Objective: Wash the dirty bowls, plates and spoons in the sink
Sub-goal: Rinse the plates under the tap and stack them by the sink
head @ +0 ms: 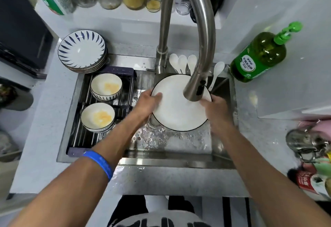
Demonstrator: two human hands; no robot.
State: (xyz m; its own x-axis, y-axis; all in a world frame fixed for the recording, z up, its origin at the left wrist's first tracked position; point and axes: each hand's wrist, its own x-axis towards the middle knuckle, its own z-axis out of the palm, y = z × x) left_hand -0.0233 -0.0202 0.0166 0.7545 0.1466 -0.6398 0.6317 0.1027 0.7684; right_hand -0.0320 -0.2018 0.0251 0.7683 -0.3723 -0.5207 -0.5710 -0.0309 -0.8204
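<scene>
Soap bottle: green label, print blurred, unreadable. Red packet: white characters, too blurred to read.

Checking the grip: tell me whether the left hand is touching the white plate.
Touching. The head view shows the left hand gripping the plate at its left rim, thumb lying over the white face, under the faucet.

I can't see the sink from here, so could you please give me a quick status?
Both hands, left and right, grip white plate under faucet. Two dirty bowls wait on rack. Nothing in the way.
</scene>
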